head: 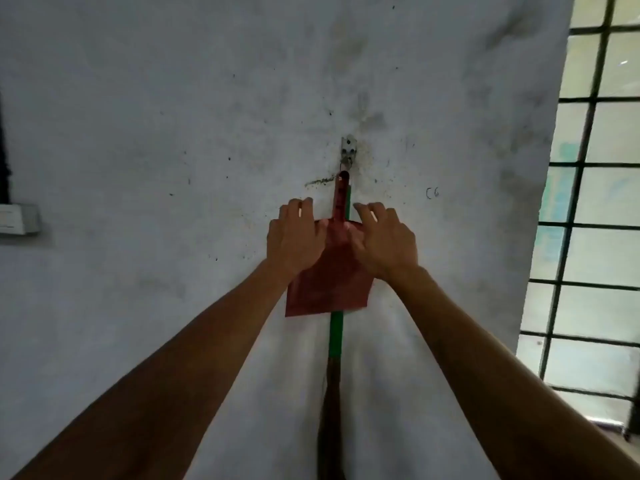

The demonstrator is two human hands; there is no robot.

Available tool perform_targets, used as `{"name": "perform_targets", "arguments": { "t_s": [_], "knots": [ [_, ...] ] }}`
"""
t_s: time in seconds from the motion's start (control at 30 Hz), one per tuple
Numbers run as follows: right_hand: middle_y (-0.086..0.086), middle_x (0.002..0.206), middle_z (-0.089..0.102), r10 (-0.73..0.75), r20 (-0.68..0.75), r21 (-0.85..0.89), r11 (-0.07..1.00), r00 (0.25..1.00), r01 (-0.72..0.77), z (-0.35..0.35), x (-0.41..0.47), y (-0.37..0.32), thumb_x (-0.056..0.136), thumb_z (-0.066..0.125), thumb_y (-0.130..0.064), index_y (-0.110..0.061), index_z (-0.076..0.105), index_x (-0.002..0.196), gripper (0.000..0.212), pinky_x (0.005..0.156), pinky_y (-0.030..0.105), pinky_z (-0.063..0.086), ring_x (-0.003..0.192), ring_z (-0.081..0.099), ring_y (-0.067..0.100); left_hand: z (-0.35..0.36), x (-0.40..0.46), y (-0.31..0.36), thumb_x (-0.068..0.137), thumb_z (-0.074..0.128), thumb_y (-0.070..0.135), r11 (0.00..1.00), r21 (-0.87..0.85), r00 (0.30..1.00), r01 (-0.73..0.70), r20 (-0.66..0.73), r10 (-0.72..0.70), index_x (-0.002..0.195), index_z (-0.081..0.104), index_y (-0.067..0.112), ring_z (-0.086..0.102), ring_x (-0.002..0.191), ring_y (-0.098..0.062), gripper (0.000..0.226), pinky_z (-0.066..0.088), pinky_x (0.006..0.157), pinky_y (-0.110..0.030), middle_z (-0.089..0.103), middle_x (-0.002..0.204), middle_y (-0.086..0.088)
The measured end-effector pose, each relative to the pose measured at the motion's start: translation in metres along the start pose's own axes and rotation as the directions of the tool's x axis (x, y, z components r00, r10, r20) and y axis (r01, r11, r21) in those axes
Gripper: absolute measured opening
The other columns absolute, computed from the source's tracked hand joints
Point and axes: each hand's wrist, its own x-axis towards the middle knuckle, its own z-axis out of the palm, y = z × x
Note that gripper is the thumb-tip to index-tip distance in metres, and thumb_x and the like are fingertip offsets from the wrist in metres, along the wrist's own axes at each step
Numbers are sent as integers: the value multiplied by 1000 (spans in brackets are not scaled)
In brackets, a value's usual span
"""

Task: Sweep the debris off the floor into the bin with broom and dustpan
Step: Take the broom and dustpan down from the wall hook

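- A flat red plastic dustpan (329,289) hangs against the stained white wall (173,116), its handle tip just under a small metal wall hook (348,150).
- Behind it hangs a broom with a green handle (336,332) — the dark bristles trail down to the bottom edge.
- The left hand (294,237) lies on the pan's upper left corner, fingers spread and loose, not gripping.
- The right hand (384,237) rests at the pan's upper right, fingers splayed — thumb near the handle base.
- A barred window (588,202) stands on the right; a grey switch box (17,220) on the left.
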Motion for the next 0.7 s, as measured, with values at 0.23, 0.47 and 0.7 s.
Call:
{"name": "perform_targets", "arguments": {
  "t_s": [0.23, 0.47, 0.7],
  "knots": [
    [9, 150, 49, 74, 180, -20, 997, 981, -71, 17, 5, -19, 110, 31, -53, -20, 44, 154, 56, 97, 54, 53, 132, 51, 33, 5, 11, -20, 103, 54, 42, 936, -216, 931, 278, 302, -206, 133, 58, 12, 62, 115, -33, 43, 54, 93, -45, 64, 128, -14],
    [12, 146, 51, 125, 221, -55, 992, 967, -116, 5, 2, -31, 110, 29, -54, -19, 46, 149, 55, 99, 54, 51, 129, 53, 34, 3, 21, -17, 103, 63, 20, 656, -552, 852, 515, 413, -321, 118, 76, 13, 67, 110, -31, 21, 58, 98, -42, 73, 115, -11],
    [12, 142, 52, 176, 16, -1, 984, 984, -176, -22, 12, -28, 109, 32, -51, -15, 50, 141, 51, 90, 51, 52, 122, 58, 34, -18, 47, -4, 105, 62, 23, 408, -748, 848, 523, 408, -338, 107, 76, 20, 65, 97, -27, 15, 56, 75, -37, 72, 109, -7]
  ]
}}
